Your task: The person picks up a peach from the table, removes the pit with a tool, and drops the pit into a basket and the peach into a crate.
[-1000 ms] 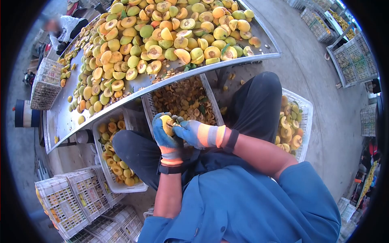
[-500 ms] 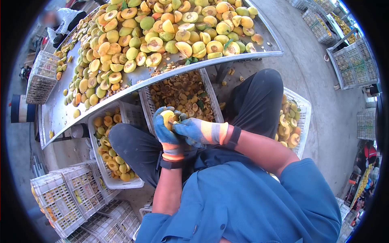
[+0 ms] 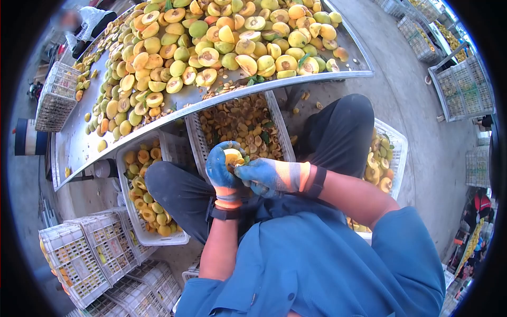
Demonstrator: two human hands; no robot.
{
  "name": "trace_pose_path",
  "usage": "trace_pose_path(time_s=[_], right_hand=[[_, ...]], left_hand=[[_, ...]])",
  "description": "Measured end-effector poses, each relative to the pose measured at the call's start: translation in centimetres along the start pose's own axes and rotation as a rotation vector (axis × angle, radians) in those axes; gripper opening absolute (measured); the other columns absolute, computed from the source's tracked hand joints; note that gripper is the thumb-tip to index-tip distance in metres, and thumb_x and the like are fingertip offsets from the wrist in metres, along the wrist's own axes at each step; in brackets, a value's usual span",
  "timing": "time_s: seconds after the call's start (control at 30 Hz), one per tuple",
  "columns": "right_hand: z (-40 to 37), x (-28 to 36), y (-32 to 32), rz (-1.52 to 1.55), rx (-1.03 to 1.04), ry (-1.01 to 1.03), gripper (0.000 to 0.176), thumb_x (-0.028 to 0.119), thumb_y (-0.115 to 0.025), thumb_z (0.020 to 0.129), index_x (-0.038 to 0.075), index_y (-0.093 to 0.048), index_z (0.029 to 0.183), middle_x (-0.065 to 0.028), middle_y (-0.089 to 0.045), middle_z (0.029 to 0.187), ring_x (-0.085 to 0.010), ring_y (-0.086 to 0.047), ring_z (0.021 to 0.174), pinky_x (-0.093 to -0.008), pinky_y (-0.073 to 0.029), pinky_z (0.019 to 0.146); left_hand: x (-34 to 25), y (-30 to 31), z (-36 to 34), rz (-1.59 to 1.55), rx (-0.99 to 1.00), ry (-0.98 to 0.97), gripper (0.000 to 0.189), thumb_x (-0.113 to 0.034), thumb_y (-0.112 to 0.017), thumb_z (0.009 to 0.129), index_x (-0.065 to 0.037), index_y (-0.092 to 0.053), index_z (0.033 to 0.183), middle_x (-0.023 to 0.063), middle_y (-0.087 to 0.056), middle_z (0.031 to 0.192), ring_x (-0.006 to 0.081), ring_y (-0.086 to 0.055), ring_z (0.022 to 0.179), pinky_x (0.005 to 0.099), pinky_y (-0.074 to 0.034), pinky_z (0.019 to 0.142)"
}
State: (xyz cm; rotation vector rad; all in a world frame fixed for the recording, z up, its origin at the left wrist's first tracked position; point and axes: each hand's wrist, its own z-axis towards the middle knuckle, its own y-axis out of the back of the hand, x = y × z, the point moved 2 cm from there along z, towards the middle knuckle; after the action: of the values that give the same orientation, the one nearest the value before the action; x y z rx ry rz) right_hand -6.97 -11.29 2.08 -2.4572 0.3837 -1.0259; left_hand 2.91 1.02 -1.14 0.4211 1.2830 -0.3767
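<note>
My left hand [image 3: 224,171], in a blue and orange glove, is wrapped round a yellow fruit half [image 3: 233,157]. Against the fruit's right side my right hand [image 3: 266,176] is closed, gloved too; what its fingers grip is too small to make out. Both hands are above my lap, in front of a white crate [image 3: 279,124] of fruit pieces under the table edge. Many halved yellow and green fruits [image 3: 208,56] are heaped on the metal table [image 3: 185,108] ahead.
A crate of fruit halves [image 3: 138,224] stands by my left knee, another [image 3: 400,158] beyond my right knee. Stacked crates [image 3: 87,259] are at the lower left. A person [image 3: 91,26] is at the upper left. More crates [image 3: 465,87] stand far right.
My right hand has moved slightly right and down, its fingers now at the fruit's lower right side. The fruit shows more of its cut face. The whole view has shifted slightly.
</note>
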Motion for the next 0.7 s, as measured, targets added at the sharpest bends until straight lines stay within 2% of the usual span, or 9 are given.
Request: trace_pose_path(time_s=[0.07,0.13,0.23,0.27,0.33,0.47,0.57,0.6,0.7], right_hand=[[-0.6,0.0,-0.2,0.030,0.008,-0.016,0.040,0.051,-0.059,0.106,0.015,-0.061,0.088,0.0058,-0.045,0.069,-0.0076,-0.037,0.055,-0.0266,-0.029,0.049],[-0.7,0.0,0.3,0.085,0.091,-0.051,0.040,0.051,-0.059,0.106,0.015,-0.061,0.088,0.0062,-0.044,0.069,-0.0073,-0.037,0.055,-0.0264,-0.028,0.049],[-0.8,-0.4,0.8,0.147,0.166,-0.102,0.040,0.051,-0.059,0.106,0.015,-0.060,0.088,0.0067,-0.043,0.069,-0.0068,-0.036,0.055,-0.0263,-0.027,0.049],[-0.8,-0.5,0.9,0.161,0.183,-0.118,0.040,0.051,-0.059,0.106,0.015,-0.060,0.088,0.0068,-0.043,0.069,-0.0067,-0.036,0.055,-0.0263,-0.027,0.049],[-0.7,-0.6,0.9,0.103,0.131,-0.097,0.039,0.050,-0.058,0.106,0.014,-0.061,0.089,0.0065,-0.044,0.069,-0.0073,-0.036,0.055,-0.0266,-0.027,0.049],[-1.5,-0.1,0.8,0.020,0.061,-0.086,0.038,0.047,-0.057,0.107,0.013,-0.063,0.092,0.0057,-0.047,0.070,-0.0084,-0.038,0.055,-0.0271,-0.029,0.050],[-1.8,0.0,-0.1,-0.129,-0.076,-0.017,0.038,0.046,-0.056,0.108,0.012,-0.065,0.094,0.0045,-0.049,0.071,-0.0094,-0.040,0.057,-0.0273,-0.031,0.052],[-1.3,-0.4,0.0,-0.094,-0.060,-0.016,0.042,0.053,-0.056,0.107,0.014,-0.060,0.093,0.0079,-0.039,0.064,-0.0056,-0.032,0.050,-0.0250,-0.026,0.046],[-1.6,-1.1,1.2,0.095,0.079,-0.062,0.042,0.054,-0.057,0.107,0.014,-0.060,0.093,0.0075,-0.039,0.064,-0.0052,-0.032,0.049,-0.0250,-0.025,0.045]], left_hand=[[0.4,-0.1,-0.1,-0.182,0.007,0.105,0.033,-0.028,-0.051,0.108,0.000,-0.068,0.112,0.0102,-0.073,0.095,0.0201,-0.071,0.083,0.0322,-0.057,0.076],[1.3,0.1,-0.2,-0.362,0.022,0.196,0.037,-0.032,-0.057,0.109,0.002,-0.069,0.113,0.0109,-0.075,0.099,0.0190,-0.072,0.086,0.0325,-0.058,0.078],[1.8,0.5,-0.6,-0.169,0.032,0.125,0.037,-0.032,-0.061,0.106,0.003,-0.070,0.114,0.0108,-0.076,0.097,0.0201,-0.073,0.086,0.0328,-0.059,0.079],[2.0,0.4,-0.7,-0.229,0.042,0.139,0.037,-0.032,-0.062,0.106,0.003,-0.071,0.114,0.0110,-0.076,0.097,0.0203,-0.073,0.085,0.0329,-0.059,0.079],[1.6,0.1,-0.6,-0.348,0.055,0.167,0.037,-0.031,-0.064,0.105,0.004,-0.072,0.115,0.0115,-0.076,0.097,0.0207,-0.074,0.084,0.0330,-0.060,0.078],[2.0,-0.1,-0.8,-0.290,0.070,0.175,0.038,-0.032,-0.066,0.105,0.004,-0.073,0.113,0.0116,-0.077,0.099,0.0202,-0.073,0.080,0.0316,-0.059,0.075],[3.1,-0.5,-0.9,-0.249,0.018,0.192,0.041,-0.035,-0.066,0.105,0.004,-0.073,0.112,0.0111,-0.077,0.099,0.0198,-0.073,0.079,0.0306,-0.059,0.073],[2.3,-1.0,-0.9,-0.279,-0.016,0.221,0.042,-0.036,-0.066,0.105,0.004,-0.073,0.112,0.0108,-0.076,0.098,0.0196,-0.073,0.079,0.0304,-0.059,0.072],[1.5,-1.3,-1.1,-0.369,0.021,0.255,0.046,-0.041,-0.067,0.105,0.004,-0.073,0.113,0.0110,-0.076,0.097,0.0197,-0.073,0.079,0.0305,-0.058,0.072]])
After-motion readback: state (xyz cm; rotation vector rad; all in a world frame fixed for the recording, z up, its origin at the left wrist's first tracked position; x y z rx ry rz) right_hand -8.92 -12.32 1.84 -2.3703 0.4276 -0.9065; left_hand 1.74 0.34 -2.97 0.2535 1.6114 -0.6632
